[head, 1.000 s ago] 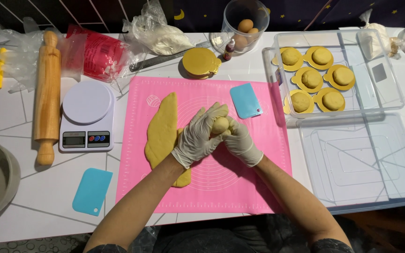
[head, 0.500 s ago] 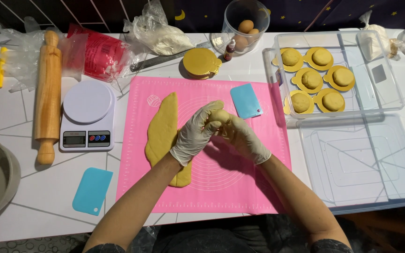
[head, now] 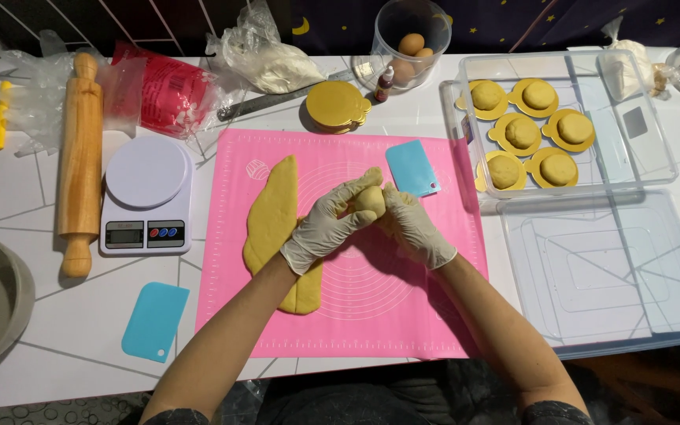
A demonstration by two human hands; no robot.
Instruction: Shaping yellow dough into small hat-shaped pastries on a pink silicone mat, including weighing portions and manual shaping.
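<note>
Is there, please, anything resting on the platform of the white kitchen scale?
No, the round platform of the white kitchen scale is bare, while the dough ball is held between both gloved hands over the pink mat.

Left hand (head: 326,226): at one second back its fingers wrap over the top of the ball; now they curl lower around its left side, thumb across the front.
Right hand (head: 415,227): half a second ago its fingers spread out toward the right; now closed against the ball again.
Dough ball (head: 369,198): more of its top shows between the gloves, centre of frame.
</note>
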